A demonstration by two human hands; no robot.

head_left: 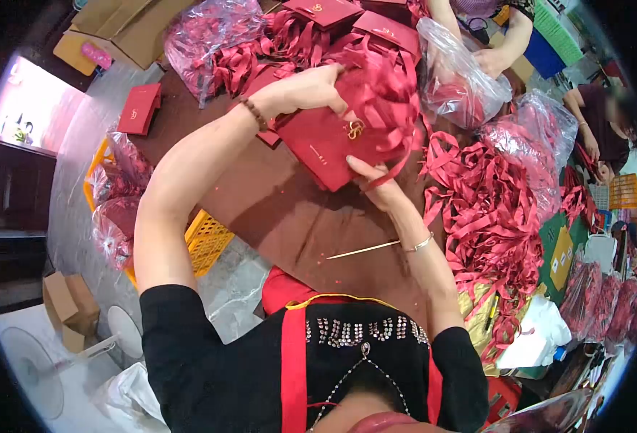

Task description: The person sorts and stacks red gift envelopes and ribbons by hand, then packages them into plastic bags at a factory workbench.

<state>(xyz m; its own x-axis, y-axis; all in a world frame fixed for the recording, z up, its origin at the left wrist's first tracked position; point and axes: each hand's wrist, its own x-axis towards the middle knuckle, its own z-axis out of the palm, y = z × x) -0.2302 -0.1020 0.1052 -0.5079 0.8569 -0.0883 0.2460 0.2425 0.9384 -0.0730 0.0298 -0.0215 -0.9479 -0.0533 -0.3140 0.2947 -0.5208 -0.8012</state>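
Observation:
A red gift bag (322, 148) with a gold logo and ribbon handles is held tilted above the brown table by both my hands. My left hand (311, 88), beaded bracelet on the wrist, grips its upper left side, partly hiding it. At the lower right edge, my right hand (378, 182) is closed with the thumb on the bag's front; its other fingers are mostly hidden. Loose red ribbons (398, 86) spill over the bag's top and right side. On the table near my right wrist lies a thin pale stick (362, 250).
Red bags (322, 11) and ribbons pile at the far edge. A large ribbon heap (488, 209) covers the right side. Across the table, another person's hand (490, 61) touches a clear plastic bag (452, 79). A yellow crate (207, 242) stands below the left edge.

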